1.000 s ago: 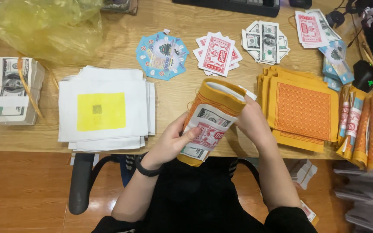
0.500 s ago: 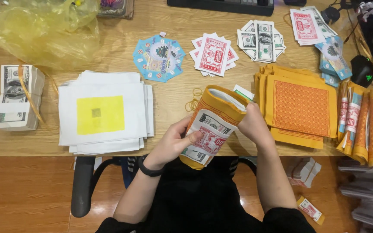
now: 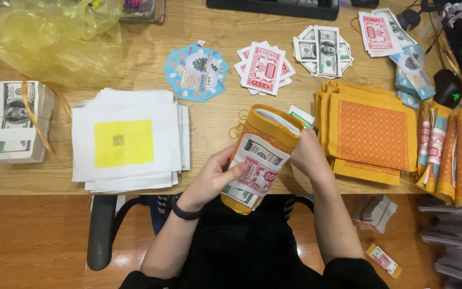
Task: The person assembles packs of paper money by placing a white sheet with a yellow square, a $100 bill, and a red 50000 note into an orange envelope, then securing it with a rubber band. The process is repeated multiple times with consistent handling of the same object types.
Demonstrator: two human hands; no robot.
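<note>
Above the near edge of the wooden bench, the rolled bundle of papers, orange outside with printed notes tucked against it, sits between both hands. The left hand has its grip closed on the bundle's near side, thumb pressing a note; the right hand is curled round the far side. On the bench lie one white paper stack, one orange sheet stack, one banded banknote bundle and three fanned note piles.
</note>
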